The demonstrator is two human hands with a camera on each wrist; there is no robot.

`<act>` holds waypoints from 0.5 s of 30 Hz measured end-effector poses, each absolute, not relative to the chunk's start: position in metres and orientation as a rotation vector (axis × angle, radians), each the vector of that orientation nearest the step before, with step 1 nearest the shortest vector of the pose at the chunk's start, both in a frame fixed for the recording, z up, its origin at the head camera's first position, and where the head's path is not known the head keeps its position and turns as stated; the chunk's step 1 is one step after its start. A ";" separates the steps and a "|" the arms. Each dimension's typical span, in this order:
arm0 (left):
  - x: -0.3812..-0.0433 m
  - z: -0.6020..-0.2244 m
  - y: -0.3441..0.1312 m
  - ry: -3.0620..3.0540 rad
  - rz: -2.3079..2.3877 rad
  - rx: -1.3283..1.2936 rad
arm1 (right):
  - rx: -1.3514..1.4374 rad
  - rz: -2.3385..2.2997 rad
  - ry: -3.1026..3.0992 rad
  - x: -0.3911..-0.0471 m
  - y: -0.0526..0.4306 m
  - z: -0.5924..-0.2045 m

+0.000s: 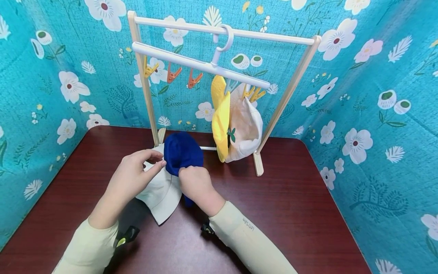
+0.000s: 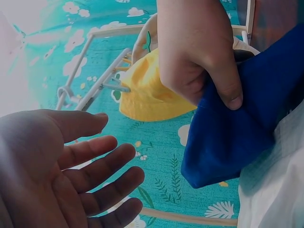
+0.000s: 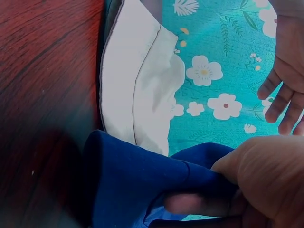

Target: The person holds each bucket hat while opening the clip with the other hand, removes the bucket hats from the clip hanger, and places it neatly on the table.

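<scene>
This looks like a staged tabletop corner; whether it sits within a home or a studio cannot be told. Teal flowered cloth (image 1: pixel 345 87) hangs like a screen from nine o'clock through twelve to three, closing in a dark reddish wood-grain table (image 1: pixel 294 213) that spreads toward six. At twelve stands a tabletop drying rack (image 1: pixel 273 35) carrying a white clip hanger (image 1: pixel 191 62), a laundry-like touch.

We face a turquoise floral backdrop (image 1: pixel 184 110) spanning nine o'clock through twelve to three, around a dark reddish-brown table (image 1: pixel 291 213) whose surface catches pale light near six o'clock.
</scene>
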State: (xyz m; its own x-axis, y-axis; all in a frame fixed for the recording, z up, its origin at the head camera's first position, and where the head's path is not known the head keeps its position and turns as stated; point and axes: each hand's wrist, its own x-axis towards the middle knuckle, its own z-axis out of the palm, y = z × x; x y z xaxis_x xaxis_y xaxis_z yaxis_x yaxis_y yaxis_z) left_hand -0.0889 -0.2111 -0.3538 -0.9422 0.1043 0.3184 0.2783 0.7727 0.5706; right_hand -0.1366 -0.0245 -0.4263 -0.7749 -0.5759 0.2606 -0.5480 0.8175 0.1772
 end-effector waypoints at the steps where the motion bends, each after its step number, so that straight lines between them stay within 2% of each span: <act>1: -0.089 -0.354 -0.211 -2.694 -0.928 -0.297 | 0.862 -0.133 -2.696 -0.136 -0.025 -0.427; 15: -0.088 -0.352 -0.215 -2.699 -0.954 -0.286 | 0.928 -0.157 -2.669 -0.133 -0.033 -0.433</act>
State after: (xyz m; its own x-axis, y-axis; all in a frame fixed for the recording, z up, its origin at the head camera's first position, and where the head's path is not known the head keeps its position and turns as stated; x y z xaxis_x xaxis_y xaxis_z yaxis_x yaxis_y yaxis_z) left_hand -0.0878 -0.2147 -0.3522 -0.9458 0.0967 0.3099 0.2700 0.7647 0.5852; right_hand -0.1330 -0.0331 -0.4331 -0.7421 -0.6206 0.2533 -0.5865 0.7841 0.2028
